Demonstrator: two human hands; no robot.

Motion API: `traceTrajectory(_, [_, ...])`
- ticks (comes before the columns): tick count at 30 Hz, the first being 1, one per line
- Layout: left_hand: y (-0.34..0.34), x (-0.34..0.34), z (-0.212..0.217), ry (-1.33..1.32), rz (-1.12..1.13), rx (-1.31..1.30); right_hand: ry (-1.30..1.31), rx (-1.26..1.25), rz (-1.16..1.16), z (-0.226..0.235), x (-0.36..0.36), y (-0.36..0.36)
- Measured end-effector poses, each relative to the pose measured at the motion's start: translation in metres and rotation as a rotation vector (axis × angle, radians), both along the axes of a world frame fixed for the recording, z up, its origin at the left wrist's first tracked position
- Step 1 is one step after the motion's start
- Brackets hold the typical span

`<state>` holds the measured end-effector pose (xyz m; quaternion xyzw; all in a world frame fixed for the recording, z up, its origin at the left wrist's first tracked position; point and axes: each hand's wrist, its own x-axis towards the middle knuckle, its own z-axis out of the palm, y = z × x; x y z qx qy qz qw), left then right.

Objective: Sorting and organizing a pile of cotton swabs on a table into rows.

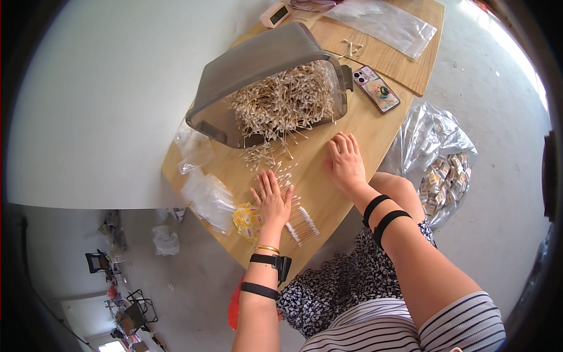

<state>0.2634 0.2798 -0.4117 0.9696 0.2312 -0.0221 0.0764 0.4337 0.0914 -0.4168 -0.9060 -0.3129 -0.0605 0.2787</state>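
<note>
My left hand [272, 198] lies flat, fingers spread, on loose cotton swabs [275, 170] scattered on the wooden table [328, 193]. A neat row of swabs [302, 224] sits just right of that wrist, and small yellow packets [247, 220] lie to its left. My right hand [346, 161] rests palm down on bare wood, fingers apart, holding nothing. Behind both hands a grey plastic bin [258, 64] lies tipped on its side, with a big heap of swabs [287, 100] spilling out of its mouth.
Clear plastic bags [208, 196] are stacked at the table's left edge, and a larger one [384, 23] lies at the far end. A phone [376, 88] rests right of the bin. On the floor at the right stands a silver sack [437, 158] of packets.
</note>
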Motion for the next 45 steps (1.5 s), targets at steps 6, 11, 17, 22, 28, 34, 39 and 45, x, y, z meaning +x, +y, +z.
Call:
traceTrajectory(6, [-0.002,-0.009,-0.001,0.015,-0.047,0.02,-0.022,0.016,-0.012,-0.003,0.0,0.001])
traceTrajectory(11, [-0.006,-0.014,-0.002,0.0,-0.017,-0.028,-0.045,0.06,-0.006,0.002,0.0,0.001])
traceTrajectory(17, [0.001,-0.014,-0.01,-0.458,0.147,-0.282,-0.041,0.092,-0.013,0.001,0.005,0.0])
traceTrajectory(22, [0.006,-0.021,-0.011,-0.638,0.355,-0.526,0.092,0.364,-0.006,-0.004,0.0,0.004])
traceTrajectory(28, [0.005,-0.02,-0.002,-0.759,0.419,-0.661,0.538,0.623,0.194,0.014,-0.049,0.064])
traceTrajectory(34, [-0.003,-0.004,-0.005,-0.724,0.45,-0.541,0.445,0.634,0.245,0.002,-0.064,0.085])
traceTrajectory(39, [-0.007,0.006,-0.006,-0.723,0.464,-0.539,0.513,0.615,0.312,0.006,-0.069,0.099])
traceTrajectory(45, [-0.008,0.004,-0.006,-0.776,0.44,-0.565,0.51,0.571,0.269,0.007,-0.072,0.102])
